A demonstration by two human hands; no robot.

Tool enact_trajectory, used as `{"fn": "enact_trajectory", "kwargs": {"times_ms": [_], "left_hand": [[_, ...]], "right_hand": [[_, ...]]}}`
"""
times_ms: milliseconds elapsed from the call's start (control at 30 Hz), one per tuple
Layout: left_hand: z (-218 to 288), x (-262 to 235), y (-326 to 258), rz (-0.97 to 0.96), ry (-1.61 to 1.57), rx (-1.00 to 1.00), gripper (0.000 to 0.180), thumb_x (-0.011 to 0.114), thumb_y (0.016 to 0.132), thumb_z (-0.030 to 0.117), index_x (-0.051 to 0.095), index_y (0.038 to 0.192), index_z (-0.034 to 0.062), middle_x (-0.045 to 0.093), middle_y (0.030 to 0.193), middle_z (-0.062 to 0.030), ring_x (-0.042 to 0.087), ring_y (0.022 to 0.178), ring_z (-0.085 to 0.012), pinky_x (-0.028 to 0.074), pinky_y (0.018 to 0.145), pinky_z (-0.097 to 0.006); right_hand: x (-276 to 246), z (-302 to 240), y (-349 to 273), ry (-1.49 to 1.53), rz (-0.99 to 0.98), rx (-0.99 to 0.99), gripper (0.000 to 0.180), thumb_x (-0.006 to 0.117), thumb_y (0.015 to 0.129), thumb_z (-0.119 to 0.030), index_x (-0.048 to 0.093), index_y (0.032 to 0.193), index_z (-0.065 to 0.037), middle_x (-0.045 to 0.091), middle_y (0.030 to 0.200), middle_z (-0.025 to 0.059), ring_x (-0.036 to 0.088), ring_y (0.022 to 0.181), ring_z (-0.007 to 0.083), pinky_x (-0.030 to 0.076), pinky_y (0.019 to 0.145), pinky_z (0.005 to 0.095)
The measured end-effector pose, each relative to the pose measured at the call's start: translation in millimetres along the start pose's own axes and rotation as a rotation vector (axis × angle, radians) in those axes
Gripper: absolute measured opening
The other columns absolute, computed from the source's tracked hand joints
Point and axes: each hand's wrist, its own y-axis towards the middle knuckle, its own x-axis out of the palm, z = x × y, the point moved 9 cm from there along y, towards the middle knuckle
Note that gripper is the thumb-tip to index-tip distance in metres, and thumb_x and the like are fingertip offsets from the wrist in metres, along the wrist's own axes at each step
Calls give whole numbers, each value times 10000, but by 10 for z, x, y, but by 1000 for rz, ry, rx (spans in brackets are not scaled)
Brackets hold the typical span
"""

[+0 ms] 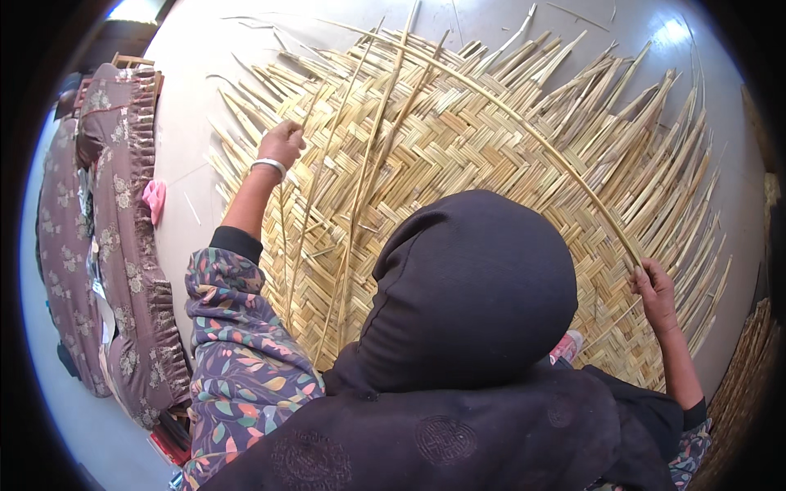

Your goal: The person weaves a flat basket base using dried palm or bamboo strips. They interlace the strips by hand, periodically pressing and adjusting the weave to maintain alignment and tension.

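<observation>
A large woven reed mat lies on the floor, its loose strip ends fanning out around the far and right edges. My right hand, at the mat's right side, is closed on one end of a long reed. That reed arches over the mat to the far left. Above the left part of the mat is my left hand, fingers closed, a pale bracelet at its wrist. A thin strip shows by its fingertips, but whether they grip it is unclear. Several loose reeds lie lengthwise across the weave.
Brown flowered cloth with a ruffled edge covers furniture at the left. A pink cloth hangs beside it. More reeds are stacked at the lower right. A dark head covering hides the mat's near middle.
</observation>
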Motion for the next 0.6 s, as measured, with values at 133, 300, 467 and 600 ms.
{"fn": "enact_trajectory", "kwargs": {"times_ms": [133,300,467,600], "left_hand": [[328,-35,9,123,111,108,210,512,883,245,609,999,99,644,823,-165,622,768,-299,484,731,-356],[273,68,12,129,495,142,212,480,883,229,604,1018,124,639,959,-170,602,908,-342,475,793,-404],[232,319,-355,360,511,184,195,512,867,163,578,1040,103,615,983,-130,607,894,-293,485,777,-388],[472,910,-671,163,296,292,204,554,854,256,558,981,96,599,943,-115,594,839,-306,491,729,-403]], "right_hand": [[-45,-18,-13,-26,32,-11,162,527,914,-151,561,990,-12,543,749,-1,503,630,55,443,587,207],[-31,-127,3,-36,40,-13,157,529,911,-147,564,989,-16,544,753,-2,505,630,56,443,593,206],[-14,-37,-30,-51,25,-10,133,531,904,-132,567,979,-28,544,747,-7,511,636,56,448,605,210],[-42,5,-54,-28,35,21,131,524,904,-118,570,979,-20,548,749,0,516,637,57,450,606,209]]}}
